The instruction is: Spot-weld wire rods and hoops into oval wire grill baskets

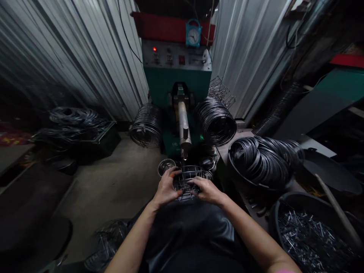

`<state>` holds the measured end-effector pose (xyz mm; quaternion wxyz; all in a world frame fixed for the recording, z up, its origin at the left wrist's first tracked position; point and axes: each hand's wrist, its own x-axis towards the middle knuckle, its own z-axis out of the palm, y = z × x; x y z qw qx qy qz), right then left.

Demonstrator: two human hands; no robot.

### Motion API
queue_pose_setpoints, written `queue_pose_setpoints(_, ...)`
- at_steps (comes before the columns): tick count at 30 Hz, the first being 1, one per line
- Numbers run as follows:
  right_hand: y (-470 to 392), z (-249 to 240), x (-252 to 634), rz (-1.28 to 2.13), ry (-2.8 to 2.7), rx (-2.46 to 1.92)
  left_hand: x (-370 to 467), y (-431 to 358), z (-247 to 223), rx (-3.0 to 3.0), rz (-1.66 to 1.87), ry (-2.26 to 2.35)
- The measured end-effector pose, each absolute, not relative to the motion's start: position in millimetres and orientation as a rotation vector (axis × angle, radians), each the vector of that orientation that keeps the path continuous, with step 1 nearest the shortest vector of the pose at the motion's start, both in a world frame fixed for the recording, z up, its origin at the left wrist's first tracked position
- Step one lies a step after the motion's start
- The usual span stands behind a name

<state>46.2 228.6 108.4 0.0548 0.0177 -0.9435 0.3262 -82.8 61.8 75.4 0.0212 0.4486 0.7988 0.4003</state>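
A round wire basket [186, 195] of thin shiny rods sits in front of my lap, under the electrode arm [184, 132] of a green welding machine [156, 81]. My left hand [167, 186], with orange bands on its finger and thumb, curls around the basket's left side. Bent over the basket's right side, my right hand [207, 190] has thumb and fingers closed at its wires. Whether a small loose piece is also between those right fingertips cannot be made out. The arm's lower tip ends just above the basket's far rim.
Wire ring stacks hang left [146, 127] and right [217, 121] of the machine. A tub of wire rings [261, 159] and a bucket of short metal rods [309, 239] stand to my right. A crate [96, 146] with wire coils lies left. A blue clock [193, 34] tops the machine.
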Motion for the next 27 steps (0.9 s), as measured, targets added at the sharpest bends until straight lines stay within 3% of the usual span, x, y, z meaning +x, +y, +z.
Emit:
queue_pose_setpoints(16,232.5,110.5,22.1,0.811,-2.872,0.074,-106.5,70.0,76.8,1.402,1.379,2.391)
queue_pose_setpoints(27,247.6,107.2,-3.6,0.759,-2.834,0.104,-128.9,82.2,86.0,1.445,1.241,2.416)
